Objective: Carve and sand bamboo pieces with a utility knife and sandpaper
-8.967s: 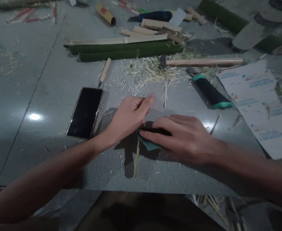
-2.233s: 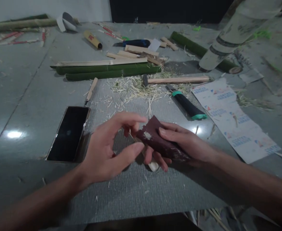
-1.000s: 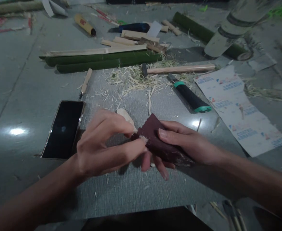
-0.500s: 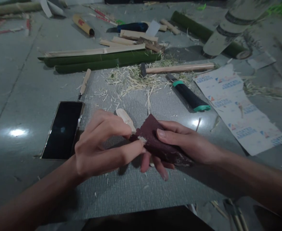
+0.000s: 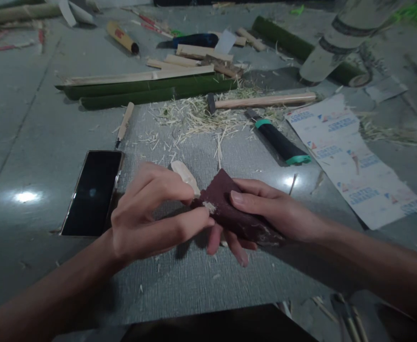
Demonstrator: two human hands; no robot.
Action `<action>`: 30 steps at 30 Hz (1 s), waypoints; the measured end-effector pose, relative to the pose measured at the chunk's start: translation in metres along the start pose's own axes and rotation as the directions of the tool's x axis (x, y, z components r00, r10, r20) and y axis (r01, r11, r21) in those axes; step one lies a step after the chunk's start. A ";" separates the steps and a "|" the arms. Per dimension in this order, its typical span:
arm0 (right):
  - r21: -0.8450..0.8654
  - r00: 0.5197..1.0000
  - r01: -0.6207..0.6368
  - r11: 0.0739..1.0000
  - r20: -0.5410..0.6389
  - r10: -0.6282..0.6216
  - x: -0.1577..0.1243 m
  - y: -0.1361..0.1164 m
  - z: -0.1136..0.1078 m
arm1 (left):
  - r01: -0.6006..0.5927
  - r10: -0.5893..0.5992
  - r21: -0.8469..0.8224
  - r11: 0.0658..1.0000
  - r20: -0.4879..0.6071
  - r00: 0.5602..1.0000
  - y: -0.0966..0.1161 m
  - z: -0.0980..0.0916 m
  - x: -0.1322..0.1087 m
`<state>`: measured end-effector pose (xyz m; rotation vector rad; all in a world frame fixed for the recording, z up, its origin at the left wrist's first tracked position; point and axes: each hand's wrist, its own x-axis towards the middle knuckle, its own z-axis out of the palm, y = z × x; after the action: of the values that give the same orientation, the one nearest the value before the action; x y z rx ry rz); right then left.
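My right hand [image 5: 272, 213] holds a folded piece of dark maroon sandpaper [image 5: 226, 204] above the grey mat [image 5: 201, 280], fingers under it and thumb on top. My left hand [image 5: 151, 213] pinches a small pale bamboo piece [image 5: 185, 174] with a rounded end, pressing it against the sandpaper's left edge. A speck of pale dust lies on the sandpaper where the two meet.
A black phone [image 5: 92, 192] lies left of my hands. Beyond are bamboo shavings [image 5: 201, 118], a hammer [image 5: 261, 100], a black tool with teal ends [image 5: 279, 142], a small wooden-handled knife [image 5: 125, 122], split green bamboo [image 5: 151, 90], and a printed sheet [image 5: 351, 156] at right.
Nine seconds ago both hands pressed flat on the mat. They have since lifted, the right with the sandpaper, the left taking the bamboo piece to it. In the last second almost nothing moved.
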<state>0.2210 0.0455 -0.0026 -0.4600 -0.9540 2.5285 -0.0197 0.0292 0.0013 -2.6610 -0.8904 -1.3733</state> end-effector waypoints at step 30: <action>-0.010 1.000 0.011 1.000 0.000 -0.011 0.001 0.000 -0.002 | -0.056 0.055 -0.025 0.998 -0.054 0.997 -0.003 0.006 0.002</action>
<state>0.2212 0.0468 -0.0040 -0.4563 -0.9667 2.5156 -0.0160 0.0345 -0.0019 -2.6329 -0.7924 -1.4464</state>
